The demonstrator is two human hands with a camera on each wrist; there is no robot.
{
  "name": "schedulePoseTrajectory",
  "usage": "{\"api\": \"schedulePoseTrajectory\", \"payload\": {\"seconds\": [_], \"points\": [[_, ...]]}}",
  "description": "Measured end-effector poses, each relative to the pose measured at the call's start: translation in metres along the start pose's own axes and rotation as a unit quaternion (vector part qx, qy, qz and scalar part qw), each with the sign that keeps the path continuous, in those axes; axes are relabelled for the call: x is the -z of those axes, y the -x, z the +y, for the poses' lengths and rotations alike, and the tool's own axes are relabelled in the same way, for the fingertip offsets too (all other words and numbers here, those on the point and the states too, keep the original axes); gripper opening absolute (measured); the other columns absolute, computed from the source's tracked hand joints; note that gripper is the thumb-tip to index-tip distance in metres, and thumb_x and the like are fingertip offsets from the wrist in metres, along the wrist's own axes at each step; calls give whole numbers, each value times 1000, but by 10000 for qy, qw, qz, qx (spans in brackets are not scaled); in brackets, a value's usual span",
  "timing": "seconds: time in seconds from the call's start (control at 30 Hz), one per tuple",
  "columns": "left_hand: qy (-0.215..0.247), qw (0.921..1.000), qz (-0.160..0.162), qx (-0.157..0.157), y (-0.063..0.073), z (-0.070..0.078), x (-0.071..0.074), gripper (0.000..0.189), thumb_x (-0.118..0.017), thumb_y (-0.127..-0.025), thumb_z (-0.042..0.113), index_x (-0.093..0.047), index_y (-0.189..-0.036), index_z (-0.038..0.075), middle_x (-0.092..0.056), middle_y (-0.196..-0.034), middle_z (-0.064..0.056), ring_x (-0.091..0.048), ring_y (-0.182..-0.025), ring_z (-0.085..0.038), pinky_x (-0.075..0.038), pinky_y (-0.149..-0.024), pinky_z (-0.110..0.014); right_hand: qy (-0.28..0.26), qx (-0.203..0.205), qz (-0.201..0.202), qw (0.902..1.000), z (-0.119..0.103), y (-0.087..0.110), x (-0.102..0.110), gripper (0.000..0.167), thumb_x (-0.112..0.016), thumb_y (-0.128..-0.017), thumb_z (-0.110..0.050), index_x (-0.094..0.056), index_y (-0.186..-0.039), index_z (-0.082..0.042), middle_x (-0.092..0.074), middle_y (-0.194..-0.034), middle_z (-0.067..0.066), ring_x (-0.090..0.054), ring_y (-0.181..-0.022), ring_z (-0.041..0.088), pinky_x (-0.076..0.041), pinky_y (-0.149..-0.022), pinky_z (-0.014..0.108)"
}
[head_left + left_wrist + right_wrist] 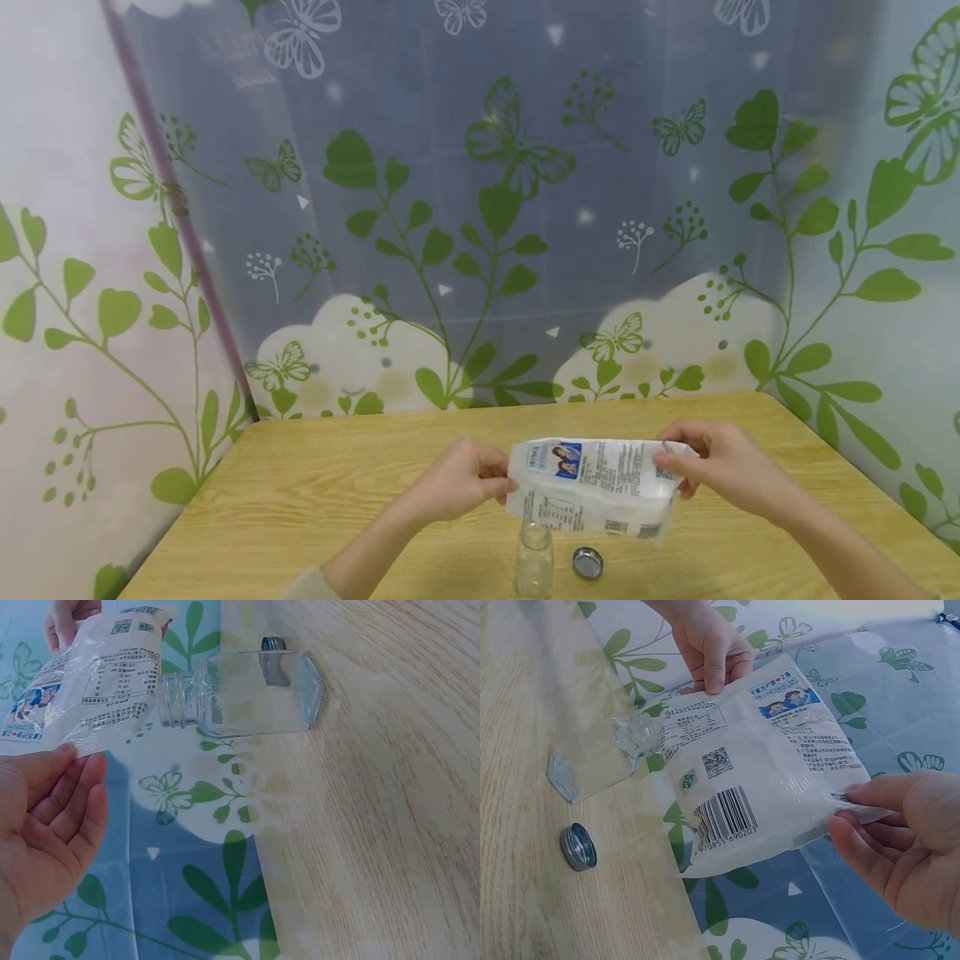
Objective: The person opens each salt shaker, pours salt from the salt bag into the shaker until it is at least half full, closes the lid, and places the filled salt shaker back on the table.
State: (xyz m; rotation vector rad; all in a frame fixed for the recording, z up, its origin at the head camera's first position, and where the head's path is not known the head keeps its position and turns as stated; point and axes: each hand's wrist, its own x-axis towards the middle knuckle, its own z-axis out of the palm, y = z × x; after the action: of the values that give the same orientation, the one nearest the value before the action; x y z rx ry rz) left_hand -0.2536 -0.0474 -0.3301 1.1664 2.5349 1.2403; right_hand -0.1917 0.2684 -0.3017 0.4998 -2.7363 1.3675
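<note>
Both hands hold up a white printed plastic packet, its contents hidden. My left hand pinches one end between thumb and fingers. At the other end my right hand pinches a corner; in the right wrist view that corner is bunched under the thumb. A barcode and a blue picture panel show on the packet. Just below and in front of it, a clear glass jar stands upright and uncapped on the table. To the jar's right lies a silver metal lid, its hollow side showing.
The light wood-grain table runs back to a blue-grey curtain printed with green leaves and butterflies. Similar printed sheets hang at the left and right sides.
</note>
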Motion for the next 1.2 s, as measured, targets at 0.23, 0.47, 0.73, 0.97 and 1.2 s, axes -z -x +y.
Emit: {"api": "schedulePoseTrajectory", "payload": {"seconds": [0.23,0.47,0.73,0.97,1.2], "points": [[33,10000,-1,57,1,0,1,5,-65,-83,1,-70,-84,0,-68,-71,-3,-58,-59,-6,-47,-55,-21,96,132,-8,9999,-3,-2,1,29,-63,-88,-22,-62,-102,4,-65,-78,7,-60,-57,17,-52,-54,32],[-71,10000,54,29,2,-1,0,5,-65,-82,1,-70,-83,0,-67,-68,-2,-58,-58,-5,-47,-55,-20,216,198,63,9995,-4,-3,1,28,-64,-88,-23,-63,-100,2,-65,-76,5,-59,-56,15,-52,-53,31],[-69,9999,80,32,2,-1,0,4,-65,-82,1,-69,-82,-1,-67,-68,-3,-57,-58,-5,-47,-55,-21,340,254,35,9991,-9,-4,2,29,-63,-89,-24,-63,-100,3,-65,-75,4,-59,-55,15,-51,-53,31],[-62,9999,99,24,4,-1,0,5,-66,-82,2,-69,-81,-1,-66,-67,-3,-57,-58,-5,-46,-55,-21,514,271,28,9983,-13,-3,2,29,-62,-89,-25,-63,-101,2,-65,-76,3,-60,-55,16,-51,-55,30],[-56,9999,97,46,4,-3,0,4,-66,-82,3,-69,-80,1,-66,-67,-2,-57,-58,-5,-46,-55,-21,508,284,54,9983,-12,-4,2,29,-63,-89,-26,-63,-99,1,-65,-76,3,-59,-55,14,-51,-53,30]]}}
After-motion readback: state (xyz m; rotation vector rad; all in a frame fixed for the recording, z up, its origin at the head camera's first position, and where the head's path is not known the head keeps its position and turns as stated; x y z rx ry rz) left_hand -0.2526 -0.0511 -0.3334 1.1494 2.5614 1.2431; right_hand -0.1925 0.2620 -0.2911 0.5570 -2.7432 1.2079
